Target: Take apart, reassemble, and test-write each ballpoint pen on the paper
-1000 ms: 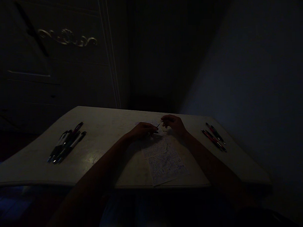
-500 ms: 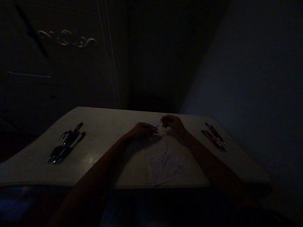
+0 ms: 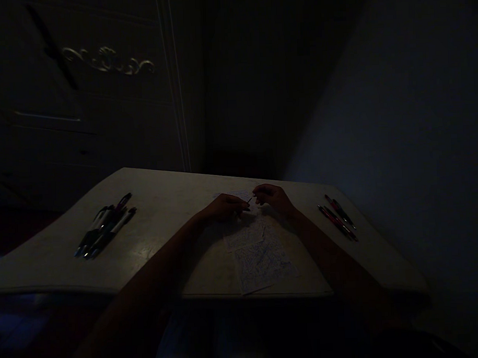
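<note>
My left hand (image 3: pixel 226 205) is closed over the papers, its fingers pinching a thin dark pen-like rod (image 3: pixel 249 200) whose tip points up and to the right. Most of the rod is hidden by the fingers, and the dim light hides its exact kind. Close by on the right, my right hand (image 3: pixel 273 195) has its fingers bent into a pinch. Whatever is between those fingertips is too small and dark to name. Beneath both hands lie sheets of paper (image 3: pixel 263 261) covered in blue scribbled marks, partly overlapping.
A pile of several pens (image 3: pixel 107 225) lies at the left of the pale table (image 3: pixel 153 192). Several red and dark pens (image 3: pixel 338 222) lie on the right. Behind stands a cabinet with a scroll ornament (image 3: pixel 107 59); a wall (image 3: pixel 418 141) borders the right side.
Both hands keep almost the same place above the papers. My right hand has lowered very slightly. The pens and papers lie as before.
</note>
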The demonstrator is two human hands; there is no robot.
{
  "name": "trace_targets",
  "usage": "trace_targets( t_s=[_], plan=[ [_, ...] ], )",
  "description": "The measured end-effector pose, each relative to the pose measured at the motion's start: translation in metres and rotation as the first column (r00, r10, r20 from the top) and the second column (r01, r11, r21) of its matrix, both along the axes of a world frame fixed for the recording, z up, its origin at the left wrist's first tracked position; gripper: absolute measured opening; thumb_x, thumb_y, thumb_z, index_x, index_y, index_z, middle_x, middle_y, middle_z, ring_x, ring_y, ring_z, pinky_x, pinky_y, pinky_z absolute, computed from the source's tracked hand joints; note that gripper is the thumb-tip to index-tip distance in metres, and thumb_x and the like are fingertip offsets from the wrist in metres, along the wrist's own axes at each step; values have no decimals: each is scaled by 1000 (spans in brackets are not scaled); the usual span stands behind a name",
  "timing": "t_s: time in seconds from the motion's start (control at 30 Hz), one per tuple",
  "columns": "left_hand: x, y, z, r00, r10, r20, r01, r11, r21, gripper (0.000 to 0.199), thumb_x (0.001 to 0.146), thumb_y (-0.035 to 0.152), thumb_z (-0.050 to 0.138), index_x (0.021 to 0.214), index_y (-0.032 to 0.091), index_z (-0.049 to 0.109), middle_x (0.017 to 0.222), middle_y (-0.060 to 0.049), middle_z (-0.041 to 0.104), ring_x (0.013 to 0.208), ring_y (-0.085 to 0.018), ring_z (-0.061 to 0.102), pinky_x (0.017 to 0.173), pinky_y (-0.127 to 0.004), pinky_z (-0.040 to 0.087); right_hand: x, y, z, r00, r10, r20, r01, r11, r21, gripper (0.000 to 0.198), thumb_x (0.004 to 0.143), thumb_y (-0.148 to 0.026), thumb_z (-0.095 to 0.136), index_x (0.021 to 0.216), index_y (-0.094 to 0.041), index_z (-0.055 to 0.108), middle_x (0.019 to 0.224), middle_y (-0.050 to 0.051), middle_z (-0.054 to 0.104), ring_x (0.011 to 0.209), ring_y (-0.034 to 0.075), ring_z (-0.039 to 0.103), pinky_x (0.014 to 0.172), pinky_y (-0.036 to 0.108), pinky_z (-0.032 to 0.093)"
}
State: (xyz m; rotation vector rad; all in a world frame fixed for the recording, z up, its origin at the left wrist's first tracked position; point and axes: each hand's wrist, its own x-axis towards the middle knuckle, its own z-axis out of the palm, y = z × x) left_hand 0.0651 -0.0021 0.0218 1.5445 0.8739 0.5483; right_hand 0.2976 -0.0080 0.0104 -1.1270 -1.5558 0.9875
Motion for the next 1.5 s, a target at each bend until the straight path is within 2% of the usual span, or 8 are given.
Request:
trace_targets(
  t_s=[0.4, 0.5, 0.6, 0.73, 0.87, 1.13, 1.3, 1.5],
  plan=[
    [0, 0, 0, 998, 0, 64, -2, 1000, 22, 31, 71, 37, 83, 88, 12, 80, 78, -10, 76, 57, -13, 56, 51, -23, 36, -10, -11, 5, 995, 72, -67, -74, 997, -31, 52, 72, -45, 81, 116, -20, 70, 93, 6, 76, 63, 14, 66, 64, 32, 56],
    [1, 0, 0, 995, 49, 86, -47, 999, -24, 28, 67, 34, 86, 83, 13, 77, 83, -10, 77, 55, -11, 56, 50, -22, 35, -6, -10, 7, 999, 48, -17, -48, 999, 11, 52, 75, -46, 78, 119, -19, 69, 99, 8, 76, 63, 15, 66, 63, 32, 56],
    [2, -1, 1, 990, 83, 118, -75, 995, -72, 30, 66, 35, 87, 83, 15, 73, 90, -10, 78, 48, -7, 49, 46, -21, 29, 6, -7, 9, 987, -69, 145, 57, 995, 81, 46, 79, -44, 73, 117, -17, 71, 99, 9, 76, 61, 15, 66, 63, 32, 54],
    [3, -4, 5, 982, 113, 154, -110, 994, -29, 29, 68, 35, 85, 80, 13, 70, 92, -10, 76, 48, -5, 46, 45, -21, 28, 24, -6, 13, 864, -186, 468, 113, 977, 181, 26, 85, -31, 67, 105, -17, 76, 100, 10, 77, 72, 19, 69, 72, 34, 54],
    [5, -7, 5, 975, 153, 161, -160, 987, 27, 28, 68, 35, 84, 77, 14, 69, 76, -3, 70, 48, -5, 43, 46, -21, 29, 33, -10, 19, 737, -138, 662, 12, 982, 190, 14, 85, -26, 69, 92, -19, 78, 96, 10, 78, 84, 23, 69, 79, 35, 52],
    [9, -1, -4, 971, 179, 161, -186, 982, 29, 29, 67, 37, 82, 80, 14, 71, 66, -1, 65, 49, -7, 46, 47, -21, 31, 23, -15, 15, 622, 10, 783, -116, 990, 80, 15, 83, -22, 69, 92, -19, 80, 89, 8, 77, 76, 20, 68, 73, 31, 48],
    [9, 2, -8, 967, 175, 188, -184, 982, 33, 27, 70, 38, 79, 78, 14, 70, 64, -2, 65, 48, -8, 47, 47, -22, 32, 19, -15, 12, 565, -7, 825, -103, 992, 78, 18, 83, -17, 65, 90, -22, 81, 92, 8, 78, 80, 21, 69, 74, 30, 47],
    [10, 1, -8, 953, 218, 210, -221, 975, -13, 25, 70, 34, 78, 80, 13, 71, 76, -8, 73, 54, -11, 55, 51, -23, 37, 15, -16, 14, 454, -10, 891, -105, 992, 64, 18, 86, -19, 62, 88, -20, 79, 90, 10, 77, 79, 22, 67, 70, 31, 44]
  ],
)
